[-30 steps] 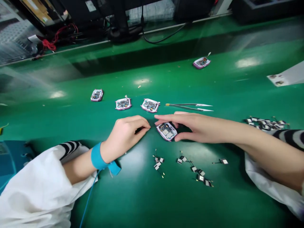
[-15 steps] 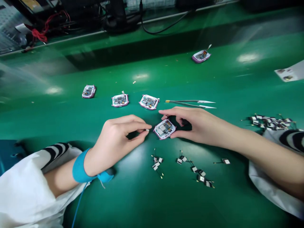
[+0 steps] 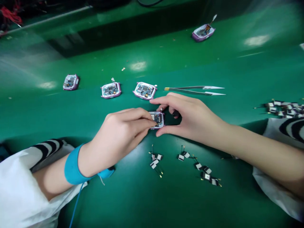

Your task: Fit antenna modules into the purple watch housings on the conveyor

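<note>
A small purple-edged device case (image 3: pixel 157 119) with an exposed circuit board sits on the green mat. My right hand (image 3: pixel 190 118) grips it between thumb and fingers. My left hand (image 3: pixel 121 133), with a blue wrist strap (image 3: pixel 71 164), is pinched and its fingertips press onto the board's left side; what they pinch is too small to name. Several small black-and-white parts with thin leads (image 3: pixel 190 164) lie just in front of the hands.
Three more open cases (image 3: pixel 144 90) (image 3: pixel 110 90) (image 3: pixel 70 82) lie in a row behind the hands, another case (image 3: pixel 203 32) far back. Metal tweezers (image 3: pixel 194 90) lie right of the row. A pile of small parts (image 3: pixel 282 107) sits at the right edge.
My left hand moved right until its pinched fingertips reached the board. My right hand turned the case and closed around it. The view tilted down.
</note>
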Motion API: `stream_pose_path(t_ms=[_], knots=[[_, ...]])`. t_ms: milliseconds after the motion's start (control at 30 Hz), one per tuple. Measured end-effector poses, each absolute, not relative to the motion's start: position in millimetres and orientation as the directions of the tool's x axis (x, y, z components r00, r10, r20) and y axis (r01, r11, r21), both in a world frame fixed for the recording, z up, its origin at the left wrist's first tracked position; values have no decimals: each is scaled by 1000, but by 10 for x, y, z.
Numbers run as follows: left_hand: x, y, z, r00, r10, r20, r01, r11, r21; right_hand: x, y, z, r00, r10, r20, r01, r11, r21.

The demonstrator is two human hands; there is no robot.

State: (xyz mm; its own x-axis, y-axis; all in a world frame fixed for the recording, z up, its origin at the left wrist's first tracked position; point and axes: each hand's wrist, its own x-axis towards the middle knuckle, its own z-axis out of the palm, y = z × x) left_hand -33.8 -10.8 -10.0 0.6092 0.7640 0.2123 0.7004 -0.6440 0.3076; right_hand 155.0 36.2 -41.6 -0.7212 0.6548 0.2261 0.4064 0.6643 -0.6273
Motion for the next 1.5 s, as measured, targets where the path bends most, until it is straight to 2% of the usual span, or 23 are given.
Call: stream_pose_path(t_ms=[400,1000,1500], knots=[[-306,-122,-117,566,790,237,728,-613,306,1539,367,-406,-707,683,183,435,624,-648],[-253,-146,-111,559,788,257,785,-603,144,1527,372,-391,-698,701,145,464,597,-654],[-197,-135,-124,433,873,226,821,-485,301,1526,368,-367,-701,694,166,476,628,-615]])
